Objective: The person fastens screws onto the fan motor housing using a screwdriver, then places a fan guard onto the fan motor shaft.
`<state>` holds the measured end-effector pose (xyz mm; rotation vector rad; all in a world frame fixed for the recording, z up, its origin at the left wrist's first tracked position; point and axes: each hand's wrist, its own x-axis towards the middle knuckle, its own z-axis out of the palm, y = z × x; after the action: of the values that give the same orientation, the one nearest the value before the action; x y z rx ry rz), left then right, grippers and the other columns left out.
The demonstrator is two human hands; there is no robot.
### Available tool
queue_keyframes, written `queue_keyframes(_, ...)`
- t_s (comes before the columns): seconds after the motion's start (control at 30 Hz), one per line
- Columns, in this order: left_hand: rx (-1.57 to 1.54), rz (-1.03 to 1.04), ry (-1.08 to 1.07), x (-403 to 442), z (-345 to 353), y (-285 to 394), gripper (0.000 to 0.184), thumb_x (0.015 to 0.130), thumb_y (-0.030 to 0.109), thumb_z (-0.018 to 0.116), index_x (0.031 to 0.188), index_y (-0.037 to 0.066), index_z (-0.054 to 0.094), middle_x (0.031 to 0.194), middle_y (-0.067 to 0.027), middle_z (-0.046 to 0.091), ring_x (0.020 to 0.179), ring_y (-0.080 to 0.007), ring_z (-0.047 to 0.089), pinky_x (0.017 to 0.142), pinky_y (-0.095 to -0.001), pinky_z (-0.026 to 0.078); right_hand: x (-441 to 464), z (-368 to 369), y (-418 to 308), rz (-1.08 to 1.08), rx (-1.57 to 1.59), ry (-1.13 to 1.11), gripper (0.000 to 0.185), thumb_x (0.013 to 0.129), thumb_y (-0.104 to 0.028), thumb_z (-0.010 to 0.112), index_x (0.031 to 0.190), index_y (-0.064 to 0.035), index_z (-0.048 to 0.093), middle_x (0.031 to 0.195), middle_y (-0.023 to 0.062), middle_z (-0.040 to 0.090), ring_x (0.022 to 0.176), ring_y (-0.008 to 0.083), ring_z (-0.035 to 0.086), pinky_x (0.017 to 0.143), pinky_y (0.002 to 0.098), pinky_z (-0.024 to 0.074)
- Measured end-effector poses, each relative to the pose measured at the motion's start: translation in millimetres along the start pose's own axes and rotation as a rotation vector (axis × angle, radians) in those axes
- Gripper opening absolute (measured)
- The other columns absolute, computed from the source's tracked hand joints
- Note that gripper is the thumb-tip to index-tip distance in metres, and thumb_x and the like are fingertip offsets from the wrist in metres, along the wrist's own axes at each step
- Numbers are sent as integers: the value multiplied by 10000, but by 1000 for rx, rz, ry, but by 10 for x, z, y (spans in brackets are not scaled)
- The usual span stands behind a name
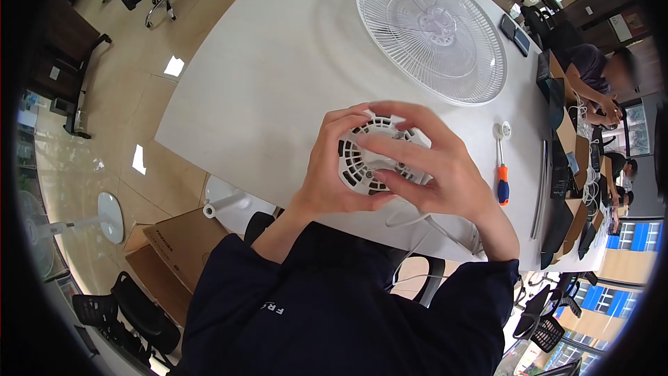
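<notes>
Item 1: housing, white, round, slotted, one; held over the near part of the bench, slotted face up.

Item 2: left hand; fingers curved round the housing from 7 to 12 o'clock, thumb along 6, closed on the rim.

Item 3: right hand; fingers half open, arched in from 3 o'clock, tips over the face and top edge. Whether they grip or merely touch cannot be told, as they cover the centre.

Surroundings: grille at 1 o'clock, lying flat; phone between 1 and 2; screwdriver just past 3, handle nearest the body; cord at 5, close by.

Handling notes, by judgement: left hand best kept as the steady cradle, pressure even on the rim; right fingertips best kept light, clear of the slots; housing level; cord slack, untwisted.
</notes>
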<state>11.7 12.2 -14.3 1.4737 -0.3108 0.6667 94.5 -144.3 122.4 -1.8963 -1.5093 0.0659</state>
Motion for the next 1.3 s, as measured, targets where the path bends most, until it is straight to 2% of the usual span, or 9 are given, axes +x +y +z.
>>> queue_keyframes(0.13,66,-11,-3,-10,-18,-9,1011,587,295,974,1398,34,429,1393,-207,503,1346,-373,487,1064,-489,461,-108,27,20,50,43,-87,829,722,-67,849,1486,-90,528,1272,178,658,1056,367,682,908,413,563)
queue_keyframes(0.2,47,23,4,-31,-17,-18,1011,588,299,975,1396,32,430,1390,-211,505,1349,-376,486,1063,-487,461,-121,135,9,173,140,98,1027,734,-67,853,1605,-107,309,1234,210,669,1048,368,689,868,415,575)
queue_keyframes(0.3,105,54,1,-23,-42,3,1019,585,316,978,1395,30,430,1407,-223,498,1340,-374,490,1063,-487,458,-145,126,71,234,189,42,1079,747,-79,861,1619,-83,225,1197,233,676,1055,373,688,871,423,570)
queue_keyframes(0.6,62,-6,3,-14,-15,-22,1017,585,312,980,1389,28,426,1421,-240,482,1358,-386,476,1089,-497,443,-54,28,40,349,89,-52,955,701,-92,900,1529,-81,424,1149,130,737,1169,312,669,1017,403,511)
queue_keyframes(0.83,35,-48,-6,-53,-34,-1,1013,589,293,978,1390,38,412,1402,-230,461,1370,-392,471,1107,-506,427,-48,78,-22,295,140,59,802,711,-100,882,1419,-63,507,1199,148,697,1036,326,700,886,412,575)
queue_keyframes(1.0,-134,-126,34,-92,16,-9,1002,593,293,974,1390,47,419,1377,-219,470,1364,-390,478,1098,-502,433,51,45,-31,25,141,195,701,708,-80,880,1333,-61,562,1185,129,696,1032,257,711,844,353,581)
queue_keyframes(1.2,123,32,-17,-30,-58,-19,994,607,303,967,1395,45,419,1361,-209,476,1349,-393,492,1082,-491,449,-113,-353,44,-128,448,410,654,683,-34,890,1269,-33,600,1249,111,653,1153,228,649,956,358,519)
queue_keyframes(1.27,119,37,-6,-43,-45,-22,993,610,314,965,1394,43,419,1353,-212,483,1349,-397,493,1084,-486,450,-324,-427,181,118,361,576,597,693,-29,874,1232,-16,618,1289,118,629,1211,240,618,1003,373,492)
queue_keyframes(1.3,141,42,-7,-39,-51,-12,987,610,321,964,1388,40,427,1344,-214,489,1348,-405,494,1077,-490,457,-502,-491,351,298,248,472,568,710,-38,862,1225,-12,623,1274,114,641,1195,235,630,993,374,502)
